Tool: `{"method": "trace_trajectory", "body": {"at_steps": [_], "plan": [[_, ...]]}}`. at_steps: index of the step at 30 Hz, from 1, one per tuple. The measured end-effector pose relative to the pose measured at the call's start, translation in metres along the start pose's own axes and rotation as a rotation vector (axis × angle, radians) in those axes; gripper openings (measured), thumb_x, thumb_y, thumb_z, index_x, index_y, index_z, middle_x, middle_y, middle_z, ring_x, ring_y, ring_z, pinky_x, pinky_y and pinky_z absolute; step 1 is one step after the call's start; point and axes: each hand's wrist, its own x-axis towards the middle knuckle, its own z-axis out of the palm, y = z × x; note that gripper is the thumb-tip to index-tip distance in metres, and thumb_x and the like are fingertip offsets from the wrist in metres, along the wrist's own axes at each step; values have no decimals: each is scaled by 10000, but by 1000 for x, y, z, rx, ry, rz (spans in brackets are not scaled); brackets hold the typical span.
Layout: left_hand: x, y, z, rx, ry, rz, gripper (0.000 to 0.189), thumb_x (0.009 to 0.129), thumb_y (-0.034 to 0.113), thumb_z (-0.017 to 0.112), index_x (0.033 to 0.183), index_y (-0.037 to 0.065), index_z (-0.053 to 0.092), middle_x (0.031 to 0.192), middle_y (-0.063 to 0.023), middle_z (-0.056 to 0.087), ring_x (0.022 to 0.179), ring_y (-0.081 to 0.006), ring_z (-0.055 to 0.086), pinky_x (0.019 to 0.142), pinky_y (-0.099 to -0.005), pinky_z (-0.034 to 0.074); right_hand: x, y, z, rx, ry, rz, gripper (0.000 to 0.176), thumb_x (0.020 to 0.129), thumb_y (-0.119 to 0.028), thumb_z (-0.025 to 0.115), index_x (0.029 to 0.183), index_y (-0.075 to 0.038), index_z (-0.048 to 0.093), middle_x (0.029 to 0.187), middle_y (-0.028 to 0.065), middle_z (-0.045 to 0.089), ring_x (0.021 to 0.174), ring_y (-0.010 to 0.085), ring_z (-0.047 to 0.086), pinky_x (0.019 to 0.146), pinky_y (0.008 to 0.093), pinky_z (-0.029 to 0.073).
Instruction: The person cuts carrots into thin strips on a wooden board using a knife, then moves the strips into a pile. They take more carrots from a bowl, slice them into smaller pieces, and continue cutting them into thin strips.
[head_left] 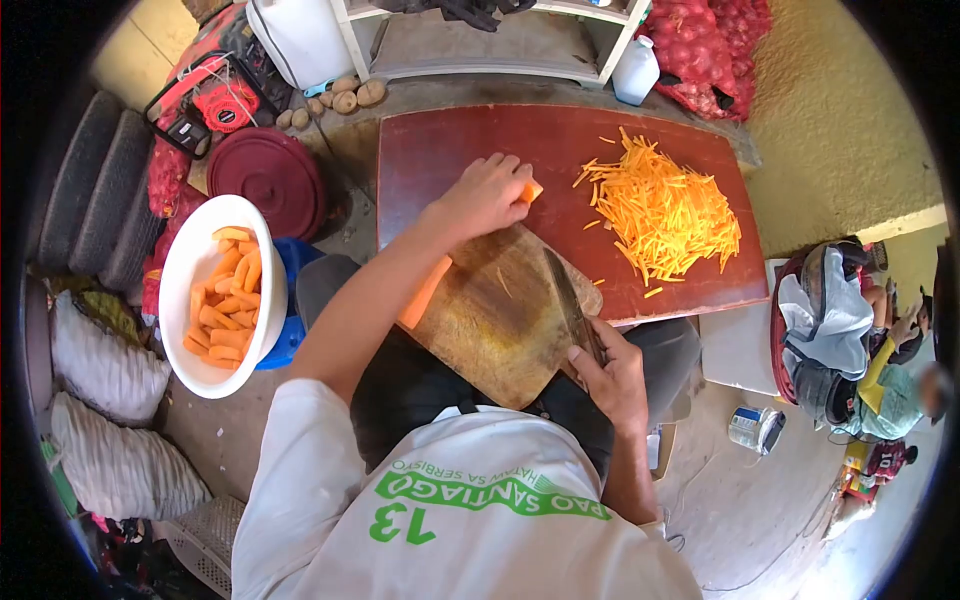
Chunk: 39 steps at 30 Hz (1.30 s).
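Note:
My left hand (488, 198) reaches over the red table, its fingers closed around a piece of carrot (533, 190) whose orange end pokes out. Lower down, my right hand (612, 378) grips a knife (566, 292) by the handle, the blade lying along the right side of the wooden cutting board (485, 340). A thin shred or two rests on the board's worn surface. Another, larger carrot piece (426, 292) lies at the board's left edge, partly covered by my left forearm. To the right, a heap of carrot strips (668, 215) is spread on the table.
A white basin (180, 260) of peeled carrots stands at left on something blue. Behind it is a dark red lidded bucket (265, 182). The red table (450, 130) spans the front, with a shelf (480, 70) beyond. A person (895, 395) is at far right.

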Motion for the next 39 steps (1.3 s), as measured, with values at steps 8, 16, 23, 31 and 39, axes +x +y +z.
{"method": "trace_trajectory", "body": {"at_steps": [8, 16, 23, 31, 39], "plan": [[17, -15, 5, -135, -140, -140, 645, 968, 386, 831, 1497, 66, 646, 1431, -222, 626, 1417, -436, 552, 1195, -533, 456, -5, -9, 5, -83, 13, -107, 465, 952, -66, 818, 1357, 110, 672, 1074, 269, 783, 980, 198, 755, 885, 368, 595], [-107, 10, -79, -354, -73, -429, 600, 953, 327, 858, 1451, 50, 670, 1323, -204, 658, 1281, -415, 632, 1080, -476, 525, 0, -3, -1, -60, -20, -101, 451, 980, -63, 803, 1371, 106, 656, 1008, 238, 747, 906, 197, 709, 855, 346, 577], [-194, 86, -86, -221, 35, -457, 479, 879, 123, 877, 1324, 41, 719, 1220, -199, 686, 1093, -416, 689, 940, -471, 574, 4, -23, -10, -22, -161, 38, 408, 1036, -27, 716, 1407, 104, 607, 1080, 209, 751, 956, 215, 695, 879, 337, 571], [-155, 128, -38, -391, 222, -215, 366, 844, 52, 888, 1162, 24, 711, 1099, -175, 661, 983, -392, 660, 835, -463, 550, -16, -41, 6, -233, -128, -233, 493, 1039, -3, 708, 1497, 106, 563, 1268, 319, 747, 1232, 409, 763, 1034, 406, 594], [-157, 130, -28, -316, 193, -198, 333, 870, 91, 864, 1170, 29, 731, 1046, -165, 637, 928, -377, 640, 793, -476, 526, -15, -30, 14, -299, -228, -319, 483, 1023, -59, 753, 1440, 118, 584, 1181, 321, 731, 1085, 490, 739, 922, 488, 601]]}}
